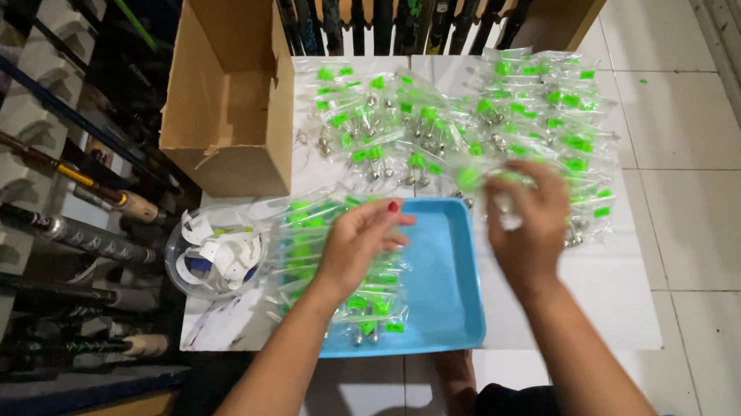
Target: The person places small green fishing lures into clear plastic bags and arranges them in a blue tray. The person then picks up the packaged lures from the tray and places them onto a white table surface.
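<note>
I'm mid-sort: my left hand lies open on the green-tagged packets in the blue tray, while my right hand pinches one packet, blurred. Next, I judge, calls for laying it beside that grip.

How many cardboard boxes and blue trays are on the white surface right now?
2: one open cardboard box at the back left, and one blue tray in front, under the left hand. Others may be hidden outside the view.
</note>
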